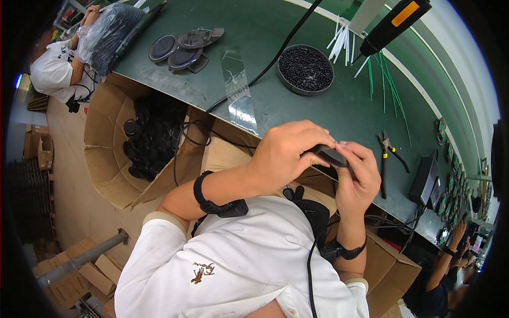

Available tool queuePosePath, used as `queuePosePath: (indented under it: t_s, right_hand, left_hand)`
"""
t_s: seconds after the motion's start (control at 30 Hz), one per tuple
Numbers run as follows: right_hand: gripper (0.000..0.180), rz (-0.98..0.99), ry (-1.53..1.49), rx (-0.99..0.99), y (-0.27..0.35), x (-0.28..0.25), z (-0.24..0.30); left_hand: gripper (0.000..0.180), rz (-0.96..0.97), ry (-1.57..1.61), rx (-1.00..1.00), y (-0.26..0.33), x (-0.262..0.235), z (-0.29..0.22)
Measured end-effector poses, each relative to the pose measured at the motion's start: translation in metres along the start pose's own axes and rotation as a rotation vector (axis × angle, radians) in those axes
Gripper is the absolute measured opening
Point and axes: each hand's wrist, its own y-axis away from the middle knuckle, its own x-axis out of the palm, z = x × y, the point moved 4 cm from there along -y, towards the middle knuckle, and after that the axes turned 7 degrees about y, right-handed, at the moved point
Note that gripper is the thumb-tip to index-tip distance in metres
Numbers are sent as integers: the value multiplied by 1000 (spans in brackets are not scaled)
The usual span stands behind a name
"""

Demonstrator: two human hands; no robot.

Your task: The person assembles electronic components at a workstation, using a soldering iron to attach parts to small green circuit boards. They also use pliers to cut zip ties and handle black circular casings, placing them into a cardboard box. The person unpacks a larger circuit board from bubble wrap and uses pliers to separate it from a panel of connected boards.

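Both my hands meet above the front edge of the green workbench (pixel 297 114). My left hand (pixel 290 151) grips a dark, rounded plastic part (pixel 330 155) from its left side. On the other side my right hand (pixel 360 169) pinches the same part, thumb and fingers bent around it. Fingers cover much of its surface, so its full shape is hidden. Beyond the hands sits a round dish (pixel 289 87) full of small black pieces (pixel 306 66) that look like screws. Cutting pliers (pixel 386 146) with black and yellow handles lie right of my right hand.
An electric screwdriver (pixel 395 26) hangs at upper right, near white strips (pixel 343 42) and green wires (pixel 391 85). Dark round parts (pixel 163 47) lie at back left. A cardboard box (pixel 101 127) holds black parts. Circuit boards (pixel 450 185) line the right. Co-workers (pixel 58 74) are nearby.
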Motion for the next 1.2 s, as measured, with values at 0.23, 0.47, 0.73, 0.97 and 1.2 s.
queuePosePath:
  t_s: [0.23, 0.47, 0.73, 0.97, 1.2]
  right_hand:
    - [48, 235, 194, -98, -4, 1, -1]
    - [41, 185, 70, 163, -7, -1, -11]
    - [38, 131, 253, 0, -8, 9, -12]
    - [33, 123, 192, 27, -13, 7, -12]
    - [29, 139, 109, 201, -48, -13, -19]
  left_hand:
    - [37, 121, -262, 45, 13, 1, 6]
    - [55, 269, -285, 44, 20, 0, 6]
    - [53, 259, -274, 43, 21, 1, 8]
    - [53, 235, -227, 56, 16, 0, 4]
    - [36, 227, -256, -38, -7, -9, 2]
